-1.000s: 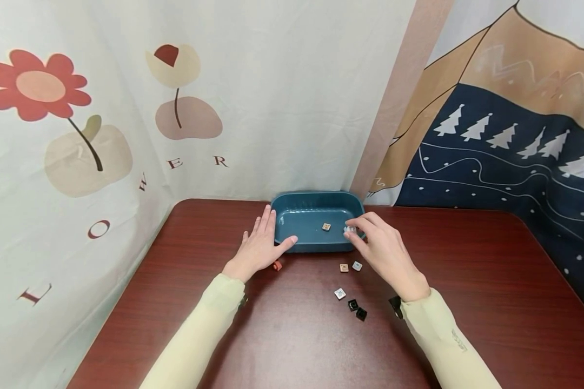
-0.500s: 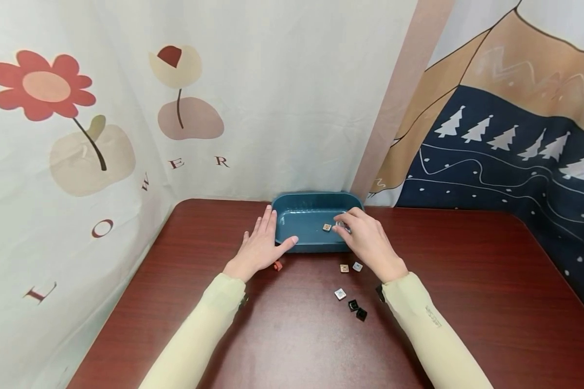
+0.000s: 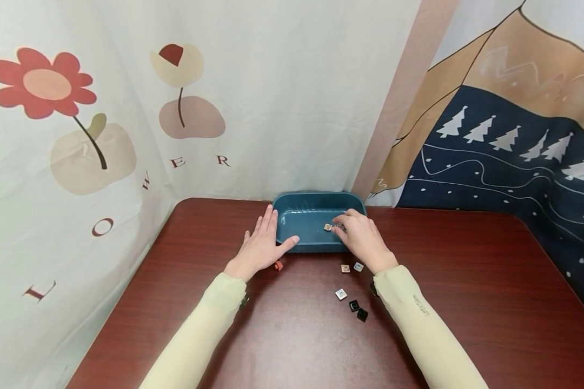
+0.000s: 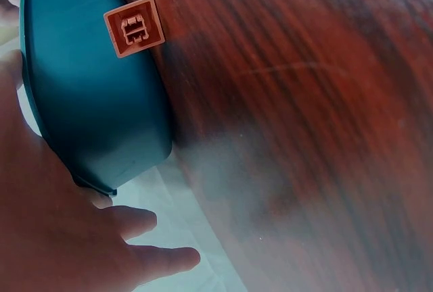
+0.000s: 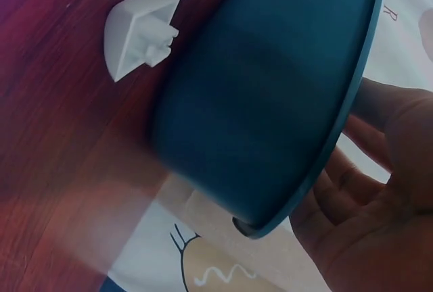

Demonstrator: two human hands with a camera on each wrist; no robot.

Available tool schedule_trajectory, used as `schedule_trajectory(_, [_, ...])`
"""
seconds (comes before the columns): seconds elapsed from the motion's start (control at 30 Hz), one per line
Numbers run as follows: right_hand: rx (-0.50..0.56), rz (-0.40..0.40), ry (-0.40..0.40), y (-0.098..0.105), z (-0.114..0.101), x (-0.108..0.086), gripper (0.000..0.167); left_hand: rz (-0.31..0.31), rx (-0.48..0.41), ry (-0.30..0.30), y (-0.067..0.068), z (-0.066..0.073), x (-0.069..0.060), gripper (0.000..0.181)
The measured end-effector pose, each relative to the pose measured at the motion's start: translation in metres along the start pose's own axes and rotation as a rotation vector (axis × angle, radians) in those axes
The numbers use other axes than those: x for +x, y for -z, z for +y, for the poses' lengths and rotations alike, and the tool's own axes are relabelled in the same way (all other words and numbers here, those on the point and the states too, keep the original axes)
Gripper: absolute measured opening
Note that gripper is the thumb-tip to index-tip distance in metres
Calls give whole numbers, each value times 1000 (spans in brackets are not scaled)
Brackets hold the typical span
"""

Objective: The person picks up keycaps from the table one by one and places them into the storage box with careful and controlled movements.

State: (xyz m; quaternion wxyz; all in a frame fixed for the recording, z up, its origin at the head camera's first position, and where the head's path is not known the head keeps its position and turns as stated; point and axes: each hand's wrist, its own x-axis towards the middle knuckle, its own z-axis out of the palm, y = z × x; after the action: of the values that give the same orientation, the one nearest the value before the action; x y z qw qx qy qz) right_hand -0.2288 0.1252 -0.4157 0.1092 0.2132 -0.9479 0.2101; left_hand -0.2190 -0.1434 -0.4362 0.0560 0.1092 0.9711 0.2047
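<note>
A blue-green tray (image 3: 304, 216) stands at the back of the table. My left hand (image 3: 259, 249) lies against its left end, fingers straight, thumb across the front rim. My right hand (image 3: 365, 237) reaches over the tray's right part, thumb and fingertips pinching a pale keycap (image 3: 338, 226) low inside it. The right wrist view hides that keycap behind the tray wall. Beside it lies a tan keycap (image 3: 328, 227) in the tray. An orange keycap (image 4: 135, 27), hollow side showing, sits outside the tray near my left hand.
In front of the tray lie a tan keycap (image 3: 345, 268), a pale blue-white keycap (image 3: 358, 267), a white keycap (image 3: 340, 294) and two black keycaps (image 3: 354, 306). Printed curtains (image 3: 282, 108) hang behind the reddish-brown table (image 3: 467, 281).
My right hand has moved left from the tray's right rim to beside the tan keycap inside, carrying the pale keycap, and lowered slightly. My left hand stays in place.
</note>
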Motion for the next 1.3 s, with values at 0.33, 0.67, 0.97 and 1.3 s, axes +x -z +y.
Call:
schedule_trajectory(0.33, [-19, -75, -76, -7, 0, 7, 28, 4, 4, -4, -1, -2, 2, 106])
schedule_trajectory(0.67, [-21, 68, -33, 0, 3, -8, 31, -5, -3, -5, 0, 0, 2, 106])
schedule_trajectory(0.97, [71, 126, -55, 20, 7, -29, 43, -8, -19, -1, 1, 1, 0, 105])
schedule_trajectory(1.3, [58, 129, -46, 30, 13, -55, 56, -5, -10, -4, 2, 1, -1, 105])
